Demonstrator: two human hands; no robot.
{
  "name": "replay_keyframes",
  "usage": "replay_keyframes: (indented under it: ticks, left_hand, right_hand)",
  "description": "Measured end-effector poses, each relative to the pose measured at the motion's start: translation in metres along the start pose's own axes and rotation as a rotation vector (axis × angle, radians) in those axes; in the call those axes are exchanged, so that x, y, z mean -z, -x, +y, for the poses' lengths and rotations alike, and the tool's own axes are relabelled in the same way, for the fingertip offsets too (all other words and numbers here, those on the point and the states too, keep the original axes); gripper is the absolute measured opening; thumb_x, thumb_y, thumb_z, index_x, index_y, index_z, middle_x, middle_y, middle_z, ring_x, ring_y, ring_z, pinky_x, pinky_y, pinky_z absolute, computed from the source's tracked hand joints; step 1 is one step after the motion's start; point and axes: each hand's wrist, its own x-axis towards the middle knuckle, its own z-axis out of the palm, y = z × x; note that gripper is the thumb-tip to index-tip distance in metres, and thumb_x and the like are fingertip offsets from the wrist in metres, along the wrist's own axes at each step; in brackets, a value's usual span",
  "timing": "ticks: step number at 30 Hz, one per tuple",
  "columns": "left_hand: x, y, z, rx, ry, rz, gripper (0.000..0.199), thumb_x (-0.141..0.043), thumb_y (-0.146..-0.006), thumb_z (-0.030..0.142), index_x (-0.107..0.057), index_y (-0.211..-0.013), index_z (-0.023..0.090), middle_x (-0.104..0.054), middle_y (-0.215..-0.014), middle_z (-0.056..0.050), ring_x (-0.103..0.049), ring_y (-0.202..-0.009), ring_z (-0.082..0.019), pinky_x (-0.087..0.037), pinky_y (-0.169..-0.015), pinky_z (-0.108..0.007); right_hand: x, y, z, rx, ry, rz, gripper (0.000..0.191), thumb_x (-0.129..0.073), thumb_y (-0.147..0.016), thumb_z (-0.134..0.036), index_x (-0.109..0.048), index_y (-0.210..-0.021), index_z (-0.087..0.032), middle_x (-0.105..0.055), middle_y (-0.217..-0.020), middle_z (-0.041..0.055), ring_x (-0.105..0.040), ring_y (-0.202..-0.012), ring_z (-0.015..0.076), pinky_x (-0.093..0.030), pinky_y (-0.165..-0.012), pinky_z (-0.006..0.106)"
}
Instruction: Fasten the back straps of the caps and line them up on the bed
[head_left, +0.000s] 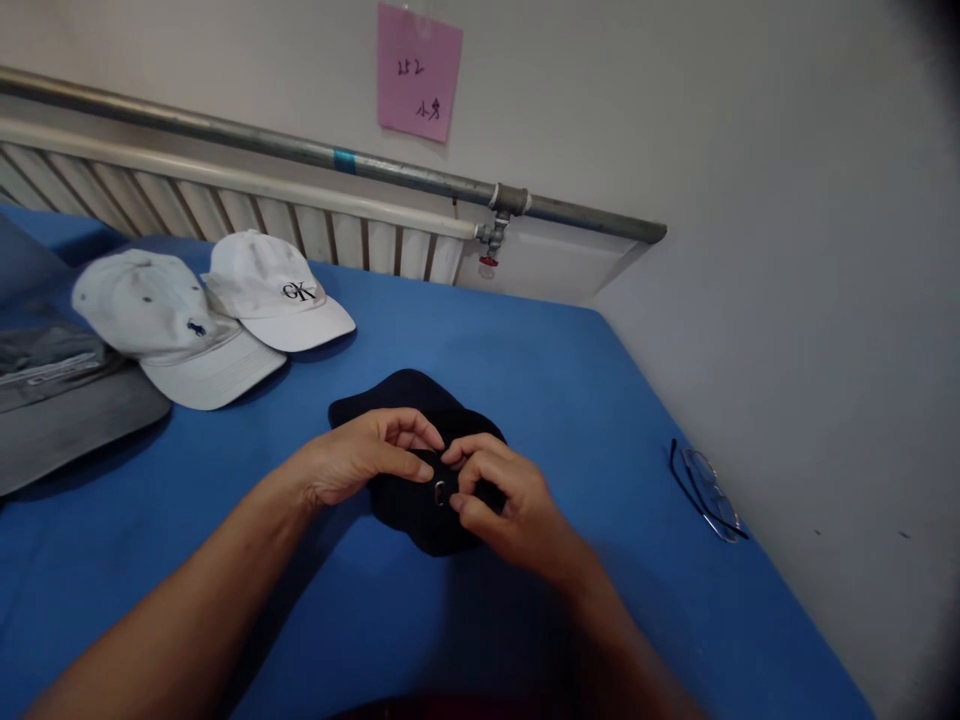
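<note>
A dark baseball cap lies on the blue table, its brim pointing away to the upper left. My left hand grips the cap's back from the left, thumb and fingers bent over the fabric. From the right, my right hand pinches the same back part, with thumb and forefinger close to a small metal buckle. The fingertips of both hands nearly meet above the buckle. The strap between them is mostly hidden by my fingers.
To the left lie a white cap, a pale cap and a grey cap. Eyeglasses rest by the table's right edge. A radiator and a metal pipe run along the wall behind, below a pink note.
</note>
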Motion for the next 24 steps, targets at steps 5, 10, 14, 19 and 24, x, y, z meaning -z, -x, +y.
replay_keyframes:
  ticks: [5,10,14,19,24]
  left_hand:
    - [-0.0032,0.0010,0.0030,0.008,-0.032,0.038,0.028,-0.074,-0.062,0.010,-0.064,-0.089,0.015,-0.064,-0.073,0.003,-0.057,-0.067,-0.009,-0.041,-0.064,-0.023]
    - [-0.0068,0.0030,0.0057,0.003,-0.057,0.074,0.027,-0.073,-0.061,0.009,-0.065,-0.086,0.015,-0.059,-0.069,0.005,-0.051,-0.064,-0.008,-0.036,-0.058,-0.022]
    - [-0.0080,0.0040,0.0069,0.008,-0.070,0.070,0.026,-0.073,-0.061,0.009,-0.065,-0.085,0.016,-0.056,-0.066,0.006,-0.048,-0.061,-0.008,-0.034,-0.055,-0.022]
    - [-0.0070,0.0032,0.0057,0.011,-0.054,0.059,0.025,-0.073,-0.061,0.009,-0.065,-0.084,0.016,-0.056,-0.065,0.006,-0.049,-0.059,-0.007,-0.034,-0.055,-0.021]
    - [-0.0046,0.0011,0.0022,0.009,-0.021,0.058,0.025,-0.073,-0.061,0.009,-0.066,-0.084,0.016,-0.059,-0.067,0.006,-0.052,-0.063,-0.008,-0.038,-0.060,-0.022]
  right_hand:
    - [-0.0032,0.0015,0.0033,0.034,0.045,0.013,0.016,-0.058,-0.072,-0.008,-0.051,-0.066,-0.020,-0.064,-0.098,0.0063,-0.063,-0.087,0.0175,-0.050,-0.078,0.033]
    - [-0.0053,0.0033,0.0043,0.093,0.119,0.019,0.015,-0.057,-0.073,-0.007,-0.051,-0.068,-0.021,-0.063,-0.100,0.0072,-0.063,-0.091,0.0192,-0.052,-0.082,0.036]
    - [-0.0062,0.0037,0.0021,0.129,0.153,0.030,0.014,-0.058,-0.075,-0.009,-0.052,-0.070,-0.021,-0.064,-0.100,0.0082,-0.064,-0.092,0.0204,-0.053,-0.083,0.039]
    - [-0.0082,0.0052,0.0022,0.174,0.187,0.062,0.015,-0.057,-0.078,-0.009,-0.052,-0.071,-0.021,-0.064,-0.105,0.0087,-0.063,-0.095,0.0206,-0.053,-0.084,0.039]
    - [-0.0105,0.0069,0.0016,0.244,0.257,0.090,0.015,-0.056,-0.079,-0.008,-0.052,-0.072,-0.021,-0.064,-0.103,0.0086,-0.063,-0.092,0.0200,-0.055,-0.079,0.037]
